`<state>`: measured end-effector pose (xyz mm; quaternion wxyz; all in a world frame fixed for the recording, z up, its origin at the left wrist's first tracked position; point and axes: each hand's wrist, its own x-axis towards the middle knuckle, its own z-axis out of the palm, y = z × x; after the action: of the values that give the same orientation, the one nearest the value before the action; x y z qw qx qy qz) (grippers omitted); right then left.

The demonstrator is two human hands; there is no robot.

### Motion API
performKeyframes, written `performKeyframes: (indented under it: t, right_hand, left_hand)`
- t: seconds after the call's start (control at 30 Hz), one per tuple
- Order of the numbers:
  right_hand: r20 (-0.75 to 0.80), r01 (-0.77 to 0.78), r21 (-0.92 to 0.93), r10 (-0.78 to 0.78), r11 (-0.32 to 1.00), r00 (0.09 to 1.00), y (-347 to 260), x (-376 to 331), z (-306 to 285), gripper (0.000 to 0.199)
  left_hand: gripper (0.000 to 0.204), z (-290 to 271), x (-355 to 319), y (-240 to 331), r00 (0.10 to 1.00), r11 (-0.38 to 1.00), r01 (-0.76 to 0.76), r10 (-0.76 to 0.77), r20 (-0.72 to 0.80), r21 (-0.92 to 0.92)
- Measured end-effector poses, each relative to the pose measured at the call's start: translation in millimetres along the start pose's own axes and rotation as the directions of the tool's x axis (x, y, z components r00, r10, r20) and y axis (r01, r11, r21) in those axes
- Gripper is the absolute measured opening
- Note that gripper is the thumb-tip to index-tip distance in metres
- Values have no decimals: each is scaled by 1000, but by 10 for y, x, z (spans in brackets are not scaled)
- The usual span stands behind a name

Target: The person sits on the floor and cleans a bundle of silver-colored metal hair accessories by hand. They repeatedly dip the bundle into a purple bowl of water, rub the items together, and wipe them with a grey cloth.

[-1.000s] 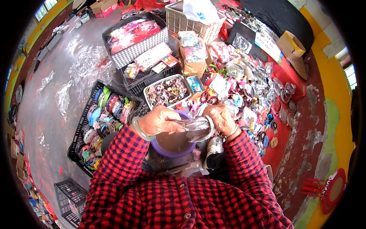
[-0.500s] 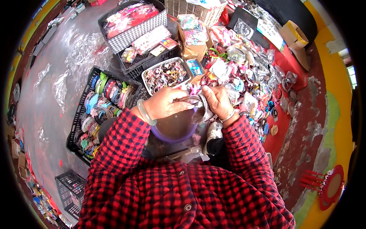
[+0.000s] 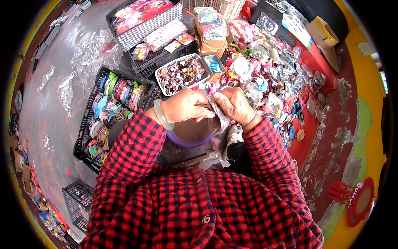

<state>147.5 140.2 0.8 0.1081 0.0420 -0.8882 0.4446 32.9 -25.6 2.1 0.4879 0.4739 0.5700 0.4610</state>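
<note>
Both hands meet above a purple-rimmed basin (image 3: 179, 141) that holds murky brownish water. My left hand (image 3: 184, 107) is closed, with thumb and fingertips pinching a thin dark band that is mostly hidden between the hands. My right hand (image 3: 234, 106) closes on a grey cloth (image 3: 224, 119), its thumb pressed toward the left fingertips. The cloth hangs over the basin's right side. A pink star-shaped ornament (image 3: 212, 89) shows just beyond the fingers; whether it belongs to the band I cannot tell.
At the left stands a black crate (image 3: 81, 143) of headbands. Ahead is a white basket (image 3: 164, 89) of hair bands, beside a small cardboard box (image 3: 217, 75). A heap of bagged accessories (image 3: 265, 79) spreads over red cloth at the right. A shoe (image 3: 234, 137) is beside the basin.
My hands have drawn closer together, and the band's loop, visible before, is now mostly covered by fingers. The cloth hangs lower and straighter below my right hand. The view has tilted slightly.
</note>
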Motion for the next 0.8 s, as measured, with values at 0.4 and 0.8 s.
performKeyframes:
  t: [0.4, 0.8]
  right_hand:
    - [94, -183, 262, 164, 948, 982, 122, -42, -142, 43]
    - [-155, -158, 338, 221, 928, 963, 146, -93, -186, 56]
  left_hand:
    - [14, -43, -126, 79, 998, 994, -18, 11, -59, -107]
    - [14, -182, -225, -6, 991, 956, -123, 103, -87, -265]
